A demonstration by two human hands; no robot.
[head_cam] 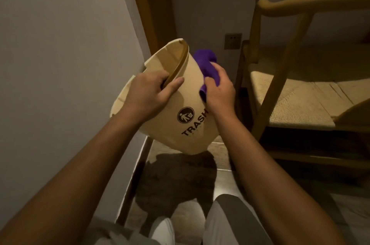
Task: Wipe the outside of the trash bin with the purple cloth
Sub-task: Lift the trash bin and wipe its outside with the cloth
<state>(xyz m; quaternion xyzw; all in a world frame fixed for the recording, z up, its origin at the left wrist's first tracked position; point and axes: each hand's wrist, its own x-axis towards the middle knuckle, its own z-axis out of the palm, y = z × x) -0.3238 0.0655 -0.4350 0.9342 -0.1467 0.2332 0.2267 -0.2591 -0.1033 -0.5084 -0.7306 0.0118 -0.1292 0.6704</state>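
Note:
A beige trash bin (180,134) with a dark "TRASH" print and logo hangs in the air, tilted with its mouth toward the upper left. My left hand (149,93) grips its rim, fingers hooked inside the opening. My right hand (218,88) presses a bunched purple cloth (204,62) against the bin's right outer side. Part of the cloth is hidden behind the bin and under my fingers.
A white wall (60,54) rises close on the left. A wooden chair (280,76) with a woven seat stands on the right, near the bin. A wall socket (232,41) sits behind. My feet and the bin's shadow show on the tiled floor (222,150) below.

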